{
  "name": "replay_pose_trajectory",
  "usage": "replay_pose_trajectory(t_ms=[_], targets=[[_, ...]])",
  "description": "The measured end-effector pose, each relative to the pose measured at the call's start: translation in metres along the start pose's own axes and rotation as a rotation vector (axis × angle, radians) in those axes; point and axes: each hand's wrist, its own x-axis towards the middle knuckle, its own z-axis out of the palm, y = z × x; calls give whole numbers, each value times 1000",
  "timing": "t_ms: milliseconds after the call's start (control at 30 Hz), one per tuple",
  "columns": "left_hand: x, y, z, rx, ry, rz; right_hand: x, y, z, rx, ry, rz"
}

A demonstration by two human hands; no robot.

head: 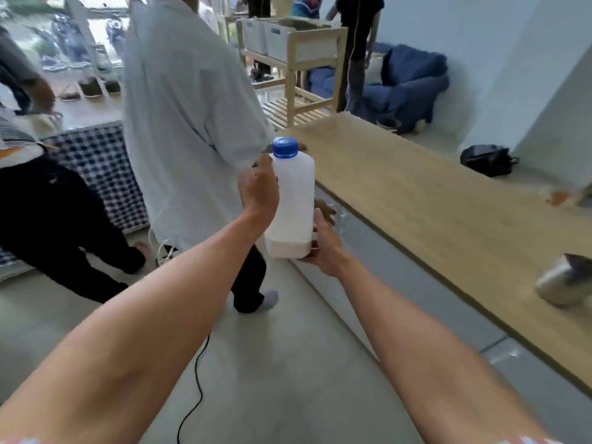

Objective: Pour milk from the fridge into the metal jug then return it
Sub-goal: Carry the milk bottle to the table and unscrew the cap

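Note:
I hold a white plastic milk bottle (293, 200) with a blue cap upright in front of me, over the floor beside the counter. A shallow layer of milk shows at its bottom. My left hand (259, 190) grips its upper left side. My right hand (323, 245) cups its base from the right and below. The metal jug (565, 280) stands on the wooden counter (432, 200) at the far right, blurred and well apart from the bottle. No fridge is in view.
A person in a long white shirt (185, 107) stands close ahead, just behind the bottle. Another person in black trousers (64, 225) is at the left. A black cable (195, 389) lies on the floor. A wooden shelf cart (294, 59) and a blue armchair (400, 81) stand further back.

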Motion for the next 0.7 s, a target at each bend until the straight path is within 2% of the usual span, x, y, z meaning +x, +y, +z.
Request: replay_pose_trajectory(t_ms=[133,400,567,700], targets=[[-33,-4,93,-43,-152,29,-3,-20,-92,15,122,-35],[-109,-14,251,-66,-374,-35,-28,-33,-259,143,312,-82],[-154,-21,324,-37,-541,-56,-55,-34,-334,273,432,-81],[-184,-28,368,-59,-666,-82,-71,-29,-376,276,538,-85]])
